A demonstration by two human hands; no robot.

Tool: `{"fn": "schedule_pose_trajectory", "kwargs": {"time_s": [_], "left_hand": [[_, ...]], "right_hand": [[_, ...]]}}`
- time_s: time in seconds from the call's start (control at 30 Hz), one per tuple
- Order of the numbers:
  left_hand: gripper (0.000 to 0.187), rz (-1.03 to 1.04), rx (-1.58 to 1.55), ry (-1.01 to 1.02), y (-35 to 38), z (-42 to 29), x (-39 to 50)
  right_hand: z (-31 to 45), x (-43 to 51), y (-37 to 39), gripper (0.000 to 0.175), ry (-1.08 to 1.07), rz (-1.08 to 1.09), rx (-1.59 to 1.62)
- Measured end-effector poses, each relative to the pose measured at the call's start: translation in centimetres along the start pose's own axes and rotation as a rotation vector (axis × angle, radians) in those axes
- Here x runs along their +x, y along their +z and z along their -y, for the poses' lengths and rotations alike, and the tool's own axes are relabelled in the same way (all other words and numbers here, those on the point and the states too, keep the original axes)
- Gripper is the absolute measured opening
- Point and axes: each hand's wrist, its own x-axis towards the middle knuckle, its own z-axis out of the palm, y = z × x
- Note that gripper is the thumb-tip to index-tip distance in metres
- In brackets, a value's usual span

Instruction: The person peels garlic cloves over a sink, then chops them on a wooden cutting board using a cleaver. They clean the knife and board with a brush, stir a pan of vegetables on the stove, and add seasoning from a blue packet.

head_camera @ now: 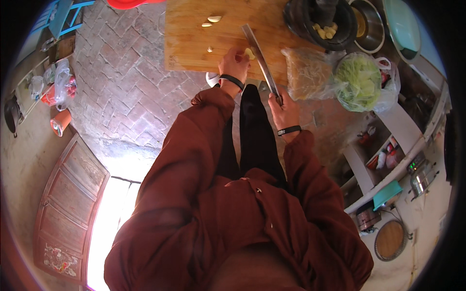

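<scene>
My right hand (285,111) grips the handle of a long kitchen knife (260,54). Its blade slants up and left across a wooden cutting board (189,43). My left hand (234,65), fingers bent, is at the board's near edge. A pale garlic piece (249,54) lies between its fingertips and the blade; whether the fingers grip it is unclear. Farther up the board are two garlic cloves, one larger (214,18) and one smaller (206,24). Left of my left hand rests a small garlic bit (210,49).
A dark mortar (291,18) holding garlic cloves (325,32) stands at the board's right. Beside it are a metal bowl (378,31), a plastic-wrapped brown food pack (309,74) and bagged leafy greens (358,82). Brick floor (123,69) lies left; a wooden door (69,207) is behind.
</scene>
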Motion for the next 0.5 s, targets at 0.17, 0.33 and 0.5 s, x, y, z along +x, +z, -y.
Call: {"fn": "schedule_pose_trajectory", "kwargs": {"time_s": [0.17, 0.33, 0.5], "left_hand": [[0.021, -0.105, 0.37, 0.357, 0.9, 0.2, 0.3], [0.02, -0.017, 0.118, 0.149, 0.8, 0.5, 0.6], [0.016, 0.011, -0.095, -0.053, 1.8, -0.4, -1.2]], "right_hand": [[-0.9, 0.4, -0.3, 0.025, -0.09, -0.045, -0.025], [-1.3, 0.4, -0.4, 0.026, -0.053, -0.026, 0.01], [-1.7, 0.3, -0.7, 0.026, -0.091, -0.02, 0.026]]}}
